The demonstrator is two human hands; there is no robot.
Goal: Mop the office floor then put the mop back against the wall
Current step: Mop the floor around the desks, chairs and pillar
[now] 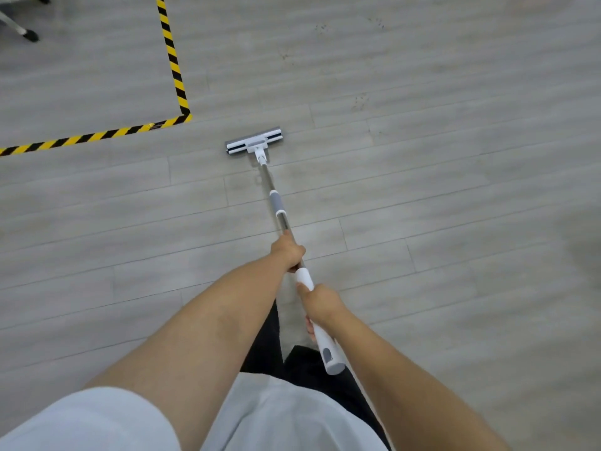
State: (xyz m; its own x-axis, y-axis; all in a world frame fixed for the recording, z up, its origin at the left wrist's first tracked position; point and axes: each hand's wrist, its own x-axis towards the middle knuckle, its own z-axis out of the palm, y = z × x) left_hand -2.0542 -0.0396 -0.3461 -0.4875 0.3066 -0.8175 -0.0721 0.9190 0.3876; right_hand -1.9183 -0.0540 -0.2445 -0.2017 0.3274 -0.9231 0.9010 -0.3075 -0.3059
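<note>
Mop head point(253, 140) lies flat on the grey plank floor point(455, 196), near the corner of the striped tape point(175, 70). Left hand point(287, 252) grips the metal pole point(283, 219); right hand point(320, 302) grips the white handle point(327, 346). Risks: a stroke drifting left may snag the tape; dark specks point(359, 102) ahead may be missed. Chair base point(22, 30) stands far left.

Single head view, wide-angle, high above floor point(455, 196), facing forward and steeply down. Own shirt point(286, 418) nearest, at bottom edge; floor runs far ahead; striped tape point(175, 70) far left.
</note>
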